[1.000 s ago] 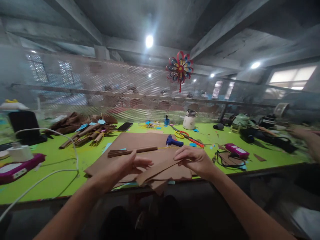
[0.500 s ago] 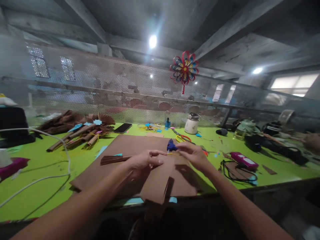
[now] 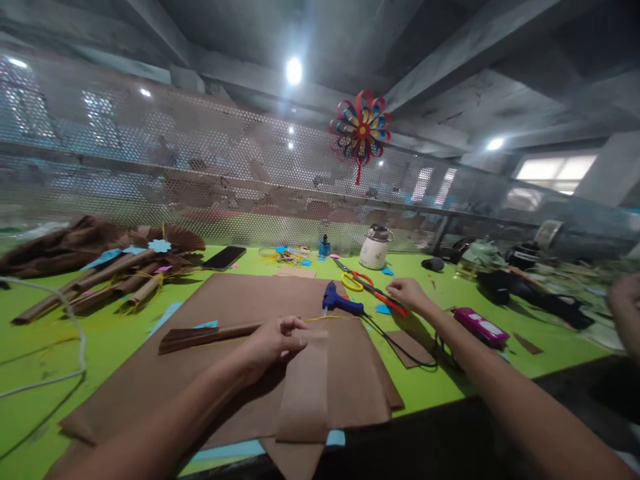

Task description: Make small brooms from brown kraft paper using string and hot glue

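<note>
My left hand [image 3: 275, 343] is closed, thumb and fingers gripping the top of a folded brown paper strip [image 3: 305, 393] over a large brown sheet [image 3: 225, 293]. A rolled brown paper stem [image 3: 200, 337] with a flared end runs from under this hand to the left. A thin yellow tie [image 3: 330, 318] lies just beyond the strip. The blue glue gun [image 3: 343, 301] rests on the sheet, nozzle down. My right hand [image 3: 409, 293] is by the red-handled tool [image 3: 395, 307] and the scissors [image 3: 353, 280]; its fingers are curled, their contents hidden.
Rolled brown paper stems [image 3: 145, 290] lie in a pile at left, near a phone [image 3: 224, 257] and a white cable [image 3: 83, 347]. A white flask [image 3: 374, 247] stands at the back. At right are a magenta box [image 3: 481, 327] and another person's hand [image 3: 623, 297].
My right hand has let go of the glue gun and moved right, toward the scissors. My left hand still holds the strip. The view has shifted right.
</note>
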### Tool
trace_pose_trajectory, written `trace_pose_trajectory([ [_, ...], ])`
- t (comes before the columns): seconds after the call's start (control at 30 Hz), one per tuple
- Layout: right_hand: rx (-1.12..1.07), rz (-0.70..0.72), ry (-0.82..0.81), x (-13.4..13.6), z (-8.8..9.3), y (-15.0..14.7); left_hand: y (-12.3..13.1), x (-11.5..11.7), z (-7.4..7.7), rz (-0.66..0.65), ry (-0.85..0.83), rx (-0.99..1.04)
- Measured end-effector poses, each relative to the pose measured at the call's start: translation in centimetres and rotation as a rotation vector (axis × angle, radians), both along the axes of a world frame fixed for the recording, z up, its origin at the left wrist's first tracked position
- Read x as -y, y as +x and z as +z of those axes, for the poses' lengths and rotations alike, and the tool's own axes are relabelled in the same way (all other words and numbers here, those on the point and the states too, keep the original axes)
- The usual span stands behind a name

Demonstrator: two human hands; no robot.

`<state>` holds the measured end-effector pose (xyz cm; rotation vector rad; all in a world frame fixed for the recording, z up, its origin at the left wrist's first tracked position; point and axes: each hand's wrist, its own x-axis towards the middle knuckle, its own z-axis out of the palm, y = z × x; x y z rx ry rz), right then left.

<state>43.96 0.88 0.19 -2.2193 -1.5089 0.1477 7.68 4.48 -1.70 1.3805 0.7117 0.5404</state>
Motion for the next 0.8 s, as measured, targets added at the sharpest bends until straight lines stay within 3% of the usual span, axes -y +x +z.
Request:
trace_pose_trajectory([
  [0.17, 0.082, -0.006, -0.189, -3.8, -0.5, -0.2, -0.3, -0.1, -0.2, 0.046, -0.021, 0.04],
  [0.27, 0.121, -0.028, -0.213, -3.9, -1.2, -0.6, -0.4, 0.1, 0.2, 0.049, -0.121, 0.131],
  [0.37, 0.167, -0.046, -0.127, -2.5, -0.5, -1.2, -0.4, 0.3, 0.8, 0.028, -0.223, 0.218],
  [0.5, 0.198, 0.003, 0.071, 3.1, 2.5, -4.1, -0.4, 0.4, 1.2, 0.001, -0.282, 0.311],
  [0.53, 0.184, 0.065, 0.111, 5.2, 3.2, -5.4, -0.5, 0.4, 1.3, -0.007, -0.281, 0.333],
  [0.6, 0.132, 0.33, 0.174, 9.9, 4.0, -8.0, -0.5, 0.4, 1.5, -0.019, -0.261, 0.364],
  [0.67, 0.166, 0.486, 0.191, 14.3, 4.1, -10.2, -0.5, 0.4, 1.6, -0.016, -0.229, 0.377],
  [0.8, 0.304, 0.46, 0.236, 19.9, 3.1, -11.9, -0.3, 0.4, 1.6, 0.005, -0.205, 0.398],
])
